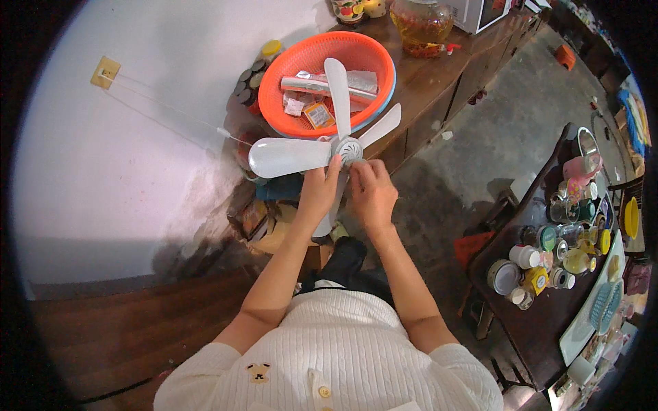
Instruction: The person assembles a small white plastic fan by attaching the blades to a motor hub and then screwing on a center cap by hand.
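Observation:
A white fan [348, 149] with broad plastic blades and a round slotted hub is held out in front of me, over the cabinet's near edge. My left hand [319, 190] grips it just below the hub, its thumb up against the hub's left side. The fingers of my right hand [373, 195] are curled and pinched at the hub's lower right edge; what exactly lies between the fingertips is hidden. One blade points up across the orange basket [271, 72], another reaches left, a third right, and a lower one passes behind my left hand.
The basket holds a roll and small packets on a wooden cabinet [428, 85]. Behind it stand a glass jar [419, 27] of amber liquid and a white appliance [473, 15]. At right, a dark table [493, 274] bears several jars. A wall socket [105, 72] has thin cords.

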{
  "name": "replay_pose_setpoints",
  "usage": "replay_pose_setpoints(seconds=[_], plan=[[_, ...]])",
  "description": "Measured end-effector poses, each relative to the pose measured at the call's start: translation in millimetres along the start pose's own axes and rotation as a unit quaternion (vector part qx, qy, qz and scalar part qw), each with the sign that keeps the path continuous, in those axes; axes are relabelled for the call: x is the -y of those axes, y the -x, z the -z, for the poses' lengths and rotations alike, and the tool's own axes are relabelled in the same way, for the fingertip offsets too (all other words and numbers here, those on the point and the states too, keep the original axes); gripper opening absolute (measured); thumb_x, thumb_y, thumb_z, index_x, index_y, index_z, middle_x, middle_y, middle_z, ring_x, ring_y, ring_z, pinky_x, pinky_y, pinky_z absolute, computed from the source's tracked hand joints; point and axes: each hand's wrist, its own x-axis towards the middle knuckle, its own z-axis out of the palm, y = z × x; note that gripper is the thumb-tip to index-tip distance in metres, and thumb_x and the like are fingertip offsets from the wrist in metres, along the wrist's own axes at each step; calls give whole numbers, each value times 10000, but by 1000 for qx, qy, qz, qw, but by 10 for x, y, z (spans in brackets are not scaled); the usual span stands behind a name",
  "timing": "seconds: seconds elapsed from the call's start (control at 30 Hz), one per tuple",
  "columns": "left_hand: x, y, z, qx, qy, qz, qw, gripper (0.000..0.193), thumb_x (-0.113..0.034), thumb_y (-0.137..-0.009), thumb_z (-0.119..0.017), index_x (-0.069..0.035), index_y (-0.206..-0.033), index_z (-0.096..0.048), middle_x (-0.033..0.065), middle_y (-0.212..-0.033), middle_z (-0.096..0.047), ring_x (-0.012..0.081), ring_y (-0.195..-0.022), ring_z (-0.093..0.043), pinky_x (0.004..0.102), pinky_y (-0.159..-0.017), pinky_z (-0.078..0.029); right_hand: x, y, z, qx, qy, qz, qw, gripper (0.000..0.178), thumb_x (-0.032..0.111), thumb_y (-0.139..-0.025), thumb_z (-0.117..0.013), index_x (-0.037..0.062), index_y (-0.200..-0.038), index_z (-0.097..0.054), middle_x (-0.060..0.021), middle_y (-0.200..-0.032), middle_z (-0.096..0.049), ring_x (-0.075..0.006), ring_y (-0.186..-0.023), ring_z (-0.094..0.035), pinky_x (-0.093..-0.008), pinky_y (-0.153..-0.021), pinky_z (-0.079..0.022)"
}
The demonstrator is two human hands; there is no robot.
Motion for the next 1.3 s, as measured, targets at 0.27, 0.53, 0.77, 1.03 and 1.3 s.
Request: replay_pose_setpoints(seconds=[0.27,0.53,0.77,1.03,1.3], plan=[[-10,-2,-46,-10,4,6,1000,535,-310,-1093,-443,87,-1450,-429,292,-1425,-514,386,-1365,-472,417,-1143,-336,-253,-323,-70,-12,-9,-91,996,111,145,-910,-694,112,-1016,-698,-87,-994,-655,-334,-852,-685,-422,-709,-541],[-16,7,-9,5,38,54,998,525,-285,-1098,-389,98,-1455,-410,313,-1508,-424,434,-1428,-376,441,-1181,-288,52,78,-80,11,2,-21,1000,102,128,-878,-707,126,-978,-688,-79,-968,-642,-309,-858,-679,-419,-677,-548],[-82,29,-17,1,44,18,999,547,-285,-1104,-378,95,-1497,-359,305,-1548,-381,418,-1467,-334,435,-1204,-259,51,24,-66,-15,-3,1,1000,103,132,-871,-726,127,-965,-683,-78,-943,-629,-308,-820,-668,-419,-644,-538],[-108,35,-8,12,46,31,998,572,-309,-1110,-366,98,-1511,-331,299,-1559,-371,411,-1479,-321,429,-1210,-255,-210,-244,-42,-21,-1,-78,997,90,128,-915,-684,99,-1000,-671,-95,-999,-656,-344,-866,-673,-430,-714,-535],[-102,28,-5,7,46,21,999,545,-310,-1106,-367,113,-1448,-391,355,-1475,-428,485,-1399,-383,463,-1162,-306,63,44,-72,-14,12,-4,1000,108,134,-880,-713,121,-982,-680,-86,-934,-618,-309,-826,-666,-425,-637,-538]])
